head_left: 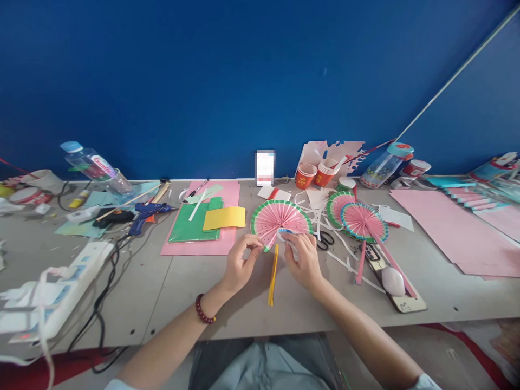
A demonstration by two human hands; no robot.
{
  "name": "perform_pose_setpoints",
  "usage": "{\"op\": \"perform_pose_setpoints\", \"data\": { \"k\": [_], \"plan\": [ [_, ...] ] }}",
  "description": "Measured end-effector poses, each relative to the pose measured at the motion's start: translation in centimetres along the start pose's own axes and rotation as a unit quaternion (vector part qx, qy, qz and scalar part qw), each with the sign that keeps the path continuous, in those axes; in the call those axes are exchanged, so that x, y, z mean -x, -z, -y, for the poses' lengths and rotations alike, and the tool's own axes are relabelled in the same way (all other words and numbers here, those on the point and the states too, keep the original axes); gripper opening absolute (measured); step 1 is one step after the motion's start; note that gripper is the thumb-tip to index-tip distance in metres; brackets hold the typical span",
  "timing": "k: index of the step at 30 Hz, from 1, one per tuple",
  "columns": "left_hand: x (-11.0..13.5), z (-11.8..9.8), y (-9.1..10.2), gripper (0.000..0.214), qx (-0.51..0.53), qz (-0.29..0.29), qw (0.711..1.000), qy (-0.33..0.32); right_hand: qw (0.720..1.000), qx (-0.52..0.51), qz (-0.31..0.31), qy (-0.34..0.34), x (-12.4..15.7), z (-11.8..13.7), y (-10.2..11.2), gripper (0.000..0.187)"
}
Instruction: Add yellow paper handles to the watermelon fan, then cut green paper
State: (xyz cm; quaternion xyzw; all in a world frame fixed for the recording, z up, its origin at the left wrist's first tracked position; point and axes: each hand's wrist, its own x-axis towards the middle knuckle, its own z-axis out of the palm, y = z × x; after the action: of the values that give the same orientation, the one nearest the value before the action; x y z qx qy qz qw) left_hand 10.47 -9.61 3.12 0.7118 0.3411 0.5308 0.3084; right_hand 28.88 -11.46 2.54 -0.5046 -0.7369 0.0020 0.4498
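Observation:
A pink pleated paper fan with a green rim (pixel 280 216) lies spread in a half circle on the grey table (pixel 170 292). My left hand (pixel 239 264) pinches its lower left edge, fingers closed. At the fan's base, my right hand (pixel 303 260) is closed on a small white and blue roll, apparently tape (pixel 285 234). A yellow stick (pixel 273 274) runs from the fan's base toward me, between both hands. A red bead bracelet (pixel 204 310) circles my left wrist.
Two finished fans with pink handles (pixel 357 219) lie to the right beside black scissors (pixel 325 240). Pink, green and yellow paper sheets (pixel 211 219) lie left. A blue glue gun (pixel 148 211), a power strip (pixel 60 287), red cups (pixel 314 174) and bottles stand around.

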Motion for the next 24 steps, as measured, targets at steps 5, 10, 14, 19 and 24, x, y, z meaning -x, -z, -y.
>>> {"op": "perform_pose_setpoints", "data": {
  "k": [5,10,14,19,24],
  "plan": [
    [0.18,-0.04,-0.03,0.005,-0.01,0.004,1.0,-0.024,0.997,-0.059,-0.03,-0.051,-0.28,-0.07,-0.05,0.016],
    [0.18,-0.45,-0.23,0.004,-0.019,-0.001,0.999,-0.049,0.988,-0.104,-0.038,-0.111,-0.12,0.04,0.04,0.016],
    [0.04,-0.48,-0.2,0.005,-0.001,-0.022,0.999,-0.04,0.986,-0.105,-0.037,-0.123,0.03,0.2,0.09,0.016],
    [0.13,0.06,-0.13,0.006,0.024,-0.065,0.998,0.011,0.983,-0.133,-0.018,-0.122,0.28,0.36,0.09,0.019],
    [0.26,-0.17,-0.02,0.002,-0.01,-0.06,0.998,-0.013,0.987,-0.121,-0.034,-0.103,0.51,0.11,-0.27,0.018]
  ]
}}
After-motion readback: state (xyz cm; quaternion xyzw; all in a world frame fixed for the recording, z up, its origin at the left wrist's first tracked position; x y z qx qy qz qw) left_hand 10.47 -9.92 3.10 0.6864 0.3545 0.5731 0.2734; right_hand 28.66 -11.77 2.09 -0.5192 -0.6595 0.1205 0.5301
